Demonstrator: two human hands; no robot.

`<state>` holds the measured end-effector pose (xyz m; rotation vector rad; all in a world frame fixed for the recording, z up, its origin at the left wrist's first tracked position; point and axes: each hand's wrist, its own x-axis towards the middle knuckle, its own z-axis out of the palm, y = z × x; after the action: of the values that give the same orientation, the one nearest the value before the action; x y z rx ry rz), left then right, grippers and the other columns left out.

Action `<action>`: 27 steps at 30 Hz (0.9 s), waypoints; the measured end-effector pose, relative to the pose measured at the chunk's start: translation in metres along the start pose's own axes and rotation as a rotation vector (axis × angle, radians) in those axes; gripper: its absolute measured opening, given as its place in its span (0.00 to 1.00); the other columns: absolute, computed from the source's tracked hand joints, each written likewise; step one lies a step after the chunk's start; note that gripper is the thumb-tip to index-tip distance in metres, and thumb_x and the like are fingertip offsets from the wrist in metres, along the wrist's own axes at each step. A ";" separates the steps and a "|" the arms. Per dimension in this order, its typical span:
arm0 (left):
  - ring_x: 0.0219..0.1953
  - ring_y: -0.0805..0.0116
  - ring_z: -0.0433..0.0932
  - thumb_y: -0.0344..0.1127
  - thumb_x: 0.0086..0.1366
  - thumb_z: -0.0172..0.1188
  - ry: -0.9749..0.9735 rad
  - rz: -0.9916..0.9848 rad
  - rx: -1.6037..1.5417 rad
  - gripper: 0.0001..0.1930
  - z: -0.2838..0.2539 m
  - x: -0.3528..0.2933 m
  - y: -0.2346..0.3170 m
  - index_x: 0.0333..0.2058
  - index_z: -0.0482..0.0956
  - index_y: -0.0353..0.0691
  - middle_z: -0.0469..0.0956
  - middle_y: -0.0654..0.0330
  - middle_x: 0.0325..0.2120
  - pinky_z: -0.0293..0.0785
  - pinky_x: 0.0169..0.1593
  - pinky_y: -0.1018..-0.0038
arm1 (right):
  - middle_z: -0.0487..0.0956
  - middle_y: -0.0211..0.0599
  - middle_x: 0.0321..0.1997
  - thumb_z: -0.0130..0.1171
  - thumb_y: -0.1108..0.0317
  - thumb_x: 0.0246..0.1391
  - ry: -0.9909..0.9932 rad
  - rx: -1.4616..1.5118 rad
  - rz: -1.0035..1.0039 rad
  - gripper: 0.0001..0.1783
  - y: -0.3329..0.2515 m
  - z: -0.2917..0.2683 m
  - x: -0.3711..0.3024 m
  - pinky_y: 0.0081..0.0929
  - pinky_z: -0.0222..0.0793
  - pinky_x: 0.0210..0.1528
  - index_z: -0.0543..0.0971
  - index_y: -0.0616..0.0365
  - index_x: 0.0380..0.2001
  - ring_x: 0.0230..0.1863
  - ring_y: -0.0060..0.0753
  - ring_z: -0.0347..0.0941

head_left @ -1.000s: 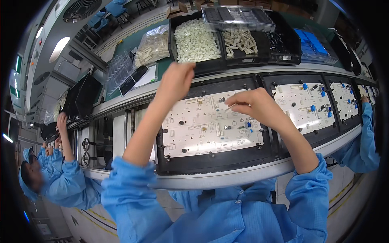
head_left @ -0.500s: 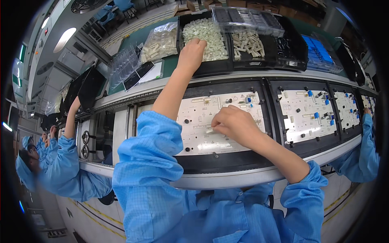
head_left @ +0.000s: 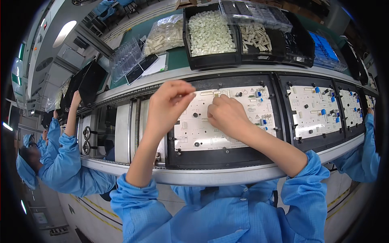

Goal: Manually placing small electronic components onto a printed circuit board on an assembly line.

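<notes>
White circuit board [head_left: 227, 121] sits in a black carrier frame [head_left: 210, 156] on the conveyor rail [head_left: 202, 176], directly in front of the person; frame likely keeps it flat for hand insertion. Board is off-white w/ printed outlines, a few black round parts, blue parts at its right edge. Right hand [head_left: 227, 115] rests on board's upper middle, fingers curled and bunched down onto the surface; what they pinch, can't tell. Left hand [head_left: 168, 103] hovers over board's left edge, thumb and forefinger pinched on a small pale component [head_left: 193, 94]. Behind the rail, black bin [head_left: 208, 36] of white parts within arm's reach. Similar boards [head_left: 314, 111] to the right. Co-worker in blue sleeve [head_left: 67, 162] at left.
</notes>
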<state>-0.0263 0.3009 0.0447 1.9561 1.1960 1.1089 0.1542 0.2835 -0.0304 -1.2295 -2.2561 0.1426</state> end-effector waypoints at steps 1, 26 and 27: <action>0.36 0.71 0.77 0.25 0.55 0.62 -0.010 -0.018 0.032 0.06 -0.002 -0.012 0.001 0.33 0.81 0.36 0.75 0.59 0.33 0.78 0.39 0.79 | 0.72 0.34 0.26 0.60 0.69 0.38 -0.025 -0.025 -0.014 0.03 0.000 -0.002 0.000 0.33 0.68 0.36 0.76 0.54 0.18 0.35 0.37 0.70; 0.35 0.59 0.70 0.20 0.50 0.61 -0.288 0.141 0.321 0.11 0.051 -0.093 -0.004 0.28 0.68 0.37 0.77 0.59 0.32 0.69 0.37 0.69 | 0.75 0.32 0.30 0.65 0.64 0.39 -0.042 0.007 -0.051 0.13 0.010 -0.031 -0.005 0.32 0.66 0.39 0.76 0.52 0.31 0.38 0.35 0.72; 0.35 0.58 0.70 0.20 0.50 0.61 -0.283 0.149 0.343 0.11 0.052 -0.093 -0.003 0.28 0.68 0.37 0.77 0.58 0.32 0.69 0.37 0.69 | 0.75 0.32 0.31 0.65 0.64 0.39 -0.057 0.007 -0.034 0.13 0.012 -0.034 -0.006 0.32 0.66 0.40 0.77 0.52 0.31 0.39 0.36 0.72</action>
<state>-0.0057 0.2155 -0.0148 2.4017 1.1565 0.6943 0.1832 0.2794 -0.0088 -1.1964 -2.3221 0.1738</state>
